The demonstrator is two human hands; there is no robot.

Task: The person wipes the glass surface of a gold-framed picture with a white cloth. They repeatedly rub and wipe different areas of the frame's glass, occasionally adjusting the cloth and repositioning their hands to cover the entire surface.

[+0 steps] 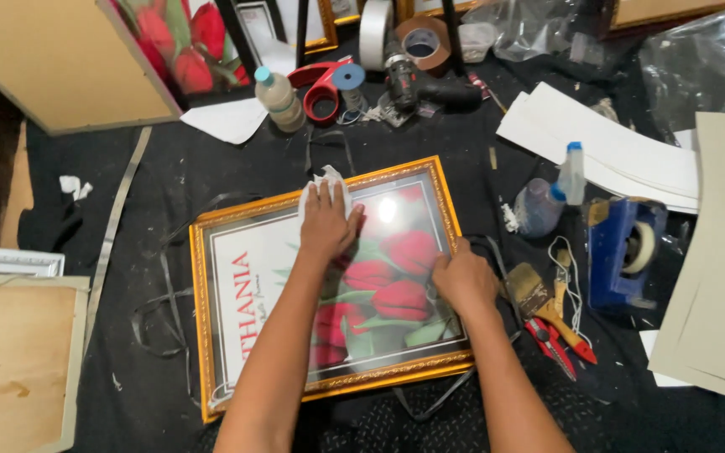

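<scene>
A gold picture frame [199, 277] with a glass front lies flat on the black work surface. Behind the glass is a print of red tulips [404, 252] with red lettering on a white band. My left hand [327, 222] presses a white cloth [326, 178] flat on the glass near the frame's far edge. At the frame's right edge, my right hand [463, 278] rests with its fingers curled, steadying the frame.
A paintbrush [539, 295], red snips [552, 342], blue tape dispenser [623, 252] and spray bottle [547, 201] lie right of the frame. A plastic bottle [279, 99], drill [417, 84], tape rolls and white sheets [597, 147] sit beyond. Boards [14, 361] lie at left.
</scene>
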